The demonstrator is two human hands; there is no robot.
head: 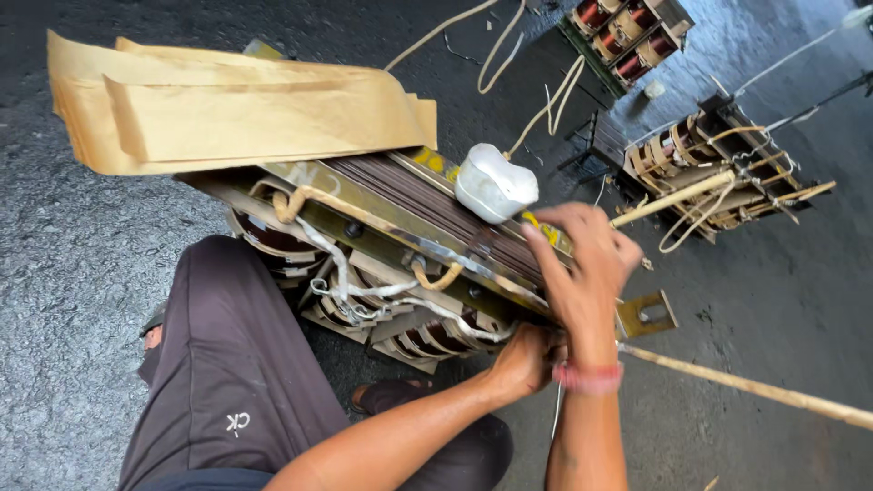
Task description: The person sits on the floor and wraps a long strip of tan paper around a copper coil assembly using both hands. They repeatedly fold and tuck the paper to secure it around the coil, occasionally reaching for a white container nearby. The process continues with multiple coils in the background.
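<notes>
Transformer (400,236) | left hand (526,359) gripping underside | right hand (582,264) fingers spread on top

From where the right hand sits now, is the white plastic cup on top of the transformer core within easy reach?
Probably yes. The right hand rests on the core's top edge beside the white cup, with only bare laminations between them. The left hand is lower, at the windings, and out of the way.
</notes>
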